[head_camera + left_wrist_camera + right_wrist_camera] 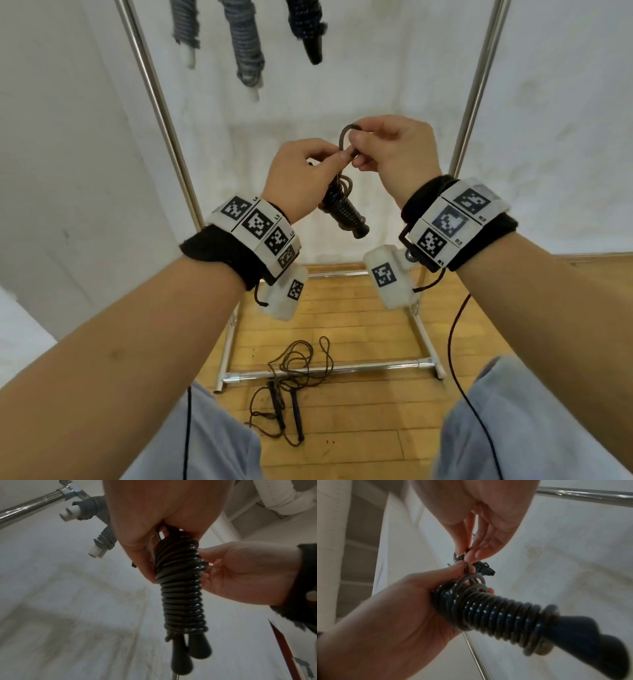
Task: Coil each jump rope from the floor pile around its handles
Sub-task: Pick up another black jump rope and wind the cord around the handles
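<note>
A black jump rope point(344, 209) is wound in tight coils round its two handles point(190, 651). My left hand point(305, 174) grips the top of this bundle point(496, 614), which hangs down and to the right. My right hand point(387, 150) pinches a small loop of the rope's end point(346, 135) just above the left thumb. Both hands are held at chest height in front of a metal rack. A second, loose dark rope point(291, 380) lies tangled on the wooden floor below, its two handles side by side.
A chrome clothes rack point(161, 113) stands against the white wall, its base bar point(329, 370) crossing the floor over the loose rope. Three coiled ropes point(246, 44) hang from its top. My knees in light trousers point(507, 428) frame the floor.
</note>
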A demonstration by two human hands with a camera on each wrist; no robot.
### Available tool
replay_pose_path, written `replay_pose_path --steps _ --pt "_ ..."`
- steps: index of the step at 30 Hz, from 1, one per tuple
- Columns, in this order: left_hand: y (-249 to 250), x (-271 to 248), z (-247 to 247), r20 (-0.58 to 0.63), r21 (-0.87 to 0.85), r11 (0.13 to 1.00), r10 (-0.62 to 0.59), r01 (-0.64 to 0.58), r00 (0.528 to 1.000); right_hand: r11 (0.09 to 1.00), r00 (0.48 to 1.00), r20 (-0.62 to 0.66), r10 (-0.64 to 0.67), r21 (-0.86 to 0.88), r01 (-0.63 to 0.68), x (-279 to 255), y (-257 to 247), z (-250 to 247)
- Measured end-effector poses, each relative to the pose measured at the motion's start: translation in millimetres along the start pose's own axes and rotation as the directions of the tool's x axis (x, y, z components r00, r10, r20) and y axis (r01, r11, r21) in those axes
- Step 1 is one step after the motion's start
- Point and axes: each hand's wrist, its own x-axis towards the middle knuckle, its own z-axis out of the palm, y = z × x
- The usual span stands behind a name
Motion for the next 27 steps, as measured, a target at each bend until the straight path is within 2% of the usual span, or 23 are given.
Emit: replay_pose_path --steps 6,14,24,27 --pt "49 32 -6 -0.15 -0.027 0.998 0.052 -0.057 0.987 0.998 0.999 -0.003 -0.047 -0.047 0.047 19 -36 -6" --pt "90 90 -10 -0.199 -0.007 0.996 0.089 -0.092 0.976 0.992 0.988 -0.105 -0.11 -0.075 0.103 72 -75 -13" --pt "114 170 -14 -0.353 0.084 0.989 0.146 -0.124 0.924 0.987 0.978 -0.141 -0.153 -0.066 0.145 149 -110 -5" --pt "123 193 -17 -0.343 0.109 0.985 0.165 -0.136 0.925 0.984 0.972 -0.157 -0.175 -0.062 0.168 171 -117 -4"
